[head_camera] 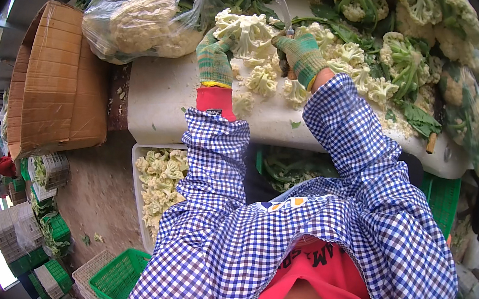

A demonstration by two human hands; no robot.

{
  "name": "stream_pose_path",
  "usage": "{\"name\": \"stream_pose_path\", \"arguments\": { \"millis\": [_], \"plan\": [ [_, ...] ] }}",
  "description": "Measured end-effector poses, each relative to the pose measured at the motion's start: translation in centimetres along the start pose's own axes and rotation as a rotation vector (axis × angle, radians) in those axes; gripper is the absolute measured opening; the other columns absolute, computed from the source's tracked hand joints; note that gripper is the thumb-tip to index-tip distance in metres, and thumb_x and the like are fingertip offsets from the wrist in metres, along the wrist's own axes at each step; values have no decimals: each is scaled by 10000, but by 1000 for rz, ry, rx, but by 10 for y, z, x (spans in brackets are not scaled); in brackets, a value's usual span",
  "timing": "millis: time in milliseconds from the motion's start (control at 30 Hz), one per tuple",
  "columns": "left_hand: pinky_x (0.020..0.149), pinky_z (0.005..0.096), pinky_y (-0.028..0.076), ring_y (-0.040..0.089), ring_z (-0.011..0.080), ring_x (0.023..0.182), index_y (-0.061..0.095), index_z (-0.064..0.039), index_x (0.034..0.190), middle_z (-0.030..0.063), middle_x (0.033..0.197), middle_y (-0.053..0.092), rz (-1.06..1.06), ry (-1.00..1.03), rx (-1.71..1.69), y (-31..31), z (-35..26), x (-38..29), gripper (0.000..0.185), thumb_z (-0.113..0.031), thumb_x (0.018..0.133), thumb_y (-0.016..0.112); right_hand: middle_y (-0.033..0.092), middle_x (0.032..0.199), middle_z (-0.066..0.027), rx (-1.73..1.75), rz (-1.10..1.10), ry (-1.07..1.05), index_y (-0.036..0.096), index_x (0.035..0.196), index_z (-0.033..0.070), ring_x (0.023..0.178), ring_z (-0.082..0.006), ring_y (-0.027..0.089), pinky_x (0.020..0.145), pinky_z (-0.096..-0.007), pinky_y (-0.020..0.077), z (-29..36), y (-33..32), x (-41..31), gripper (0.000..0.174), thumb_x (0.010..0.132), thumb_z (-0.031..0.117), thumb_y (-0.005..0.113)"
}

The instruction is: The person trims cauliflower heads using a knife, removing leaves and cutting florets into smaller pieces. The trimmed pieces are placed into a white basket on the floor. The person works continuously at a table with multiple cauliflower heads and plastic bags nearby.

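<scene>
My left hand (216, 59), in a green knitted work glove, holds a large piece of cauliflower (243, 31) over the pale worktop (165, 95). To its right, my right hand (300, 54), gloved alike, grips a knife; its curved metal blade (283, 11) points up and away from me. Blade and cauliflower piece look apart. Cut florets (262, 80) lie on the worktop between and below my hands, and more are heaped to the right of my right hand. The fingers of both hands are partly hidden.
A plastic bag of cauliflower (143, 21) lies at the back left, beside a cardboard box (57, 82). A white tub of florets (159, 180) and a green crate (119, 273) stand low on the left. Whole heads (405, 62) and a wooden-handled tool (432, 141) lie on the right.
</scene>
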State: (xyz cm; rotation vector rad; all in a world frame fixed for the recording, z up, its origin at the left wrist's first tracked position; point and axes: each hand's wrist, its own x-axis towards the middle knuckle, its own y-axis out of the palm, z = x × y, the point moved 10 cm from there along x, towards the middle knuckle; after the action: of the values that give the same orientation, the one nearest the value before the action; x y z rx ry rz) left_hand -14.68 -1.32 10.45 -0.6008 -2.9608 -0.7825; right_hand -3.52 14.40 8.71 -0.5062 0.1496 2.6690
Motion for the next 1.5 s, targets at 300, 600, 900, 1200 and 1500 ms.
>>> {"name": "stream_pose_path", "arguments": {
  "millis": [300, 600, 900, 1200, 1500],
  "plan": [
    [791, 287, 538, 629, 167, 907, 575, 38, 1203, 97, 1084, 642, -72, 87, 101, 10, -13, -6, 359, -13, 850, 606, 633, 836, -227, -730, 12, -417, 626, 926, 1, 808, -385, 620, 714, -442, 501, 31, 34, -30, 323, 837, 307, 572],
    [814, 272, 505, 617, 160, 926, 576, 49, 1198, 105, 1083, 647, -138, 155, 266, 14, -16, -19, 382, -6, 822, 618, 630, 740, -190, -754, -12, -250, 627, 915, -33, 687, -282, 656, 605, -368, 517, 19, 39, -13, 313, 861, 266, 555],
    [833, 282, 527, 631, 182, 946, 579, 53, 1197, 122, 1077, 646, -106, 135, 236, 19, -11, -19, 366, 16, 834, 603, 657, 1006, -227, -937, 89, -283, 647, 1025, -17, 914, -369, 646, 812, -422, 522, 20, 40, -3, 345, 846, 260, 544],
    [802, 246, 494, 617, 139, 906, 589, 42, 1185, 82, 1044, 656, -249, 137, 327, 4, -19, -14, 336, -32, 860, 628, 674, 953, -183, -282, -21, -94, 621, 1067, 9, 874, -326, 659, 759, -401, 521, -5, -1, -5, 453, 860, 412, 632],
    [692, 269, 530, 638, 145, 780, 605, 25, 1154, 94, 958, 676, -77, 122, 527, 24, -14, -23, 331, -63, 837, 640, 670, 812, -185, -811, -129, -821, 645, 1018, 41, 726, -326, 657, 639, -396, 519, 69, 26, -13, 308, 808, 262, 687]
  ]
}}
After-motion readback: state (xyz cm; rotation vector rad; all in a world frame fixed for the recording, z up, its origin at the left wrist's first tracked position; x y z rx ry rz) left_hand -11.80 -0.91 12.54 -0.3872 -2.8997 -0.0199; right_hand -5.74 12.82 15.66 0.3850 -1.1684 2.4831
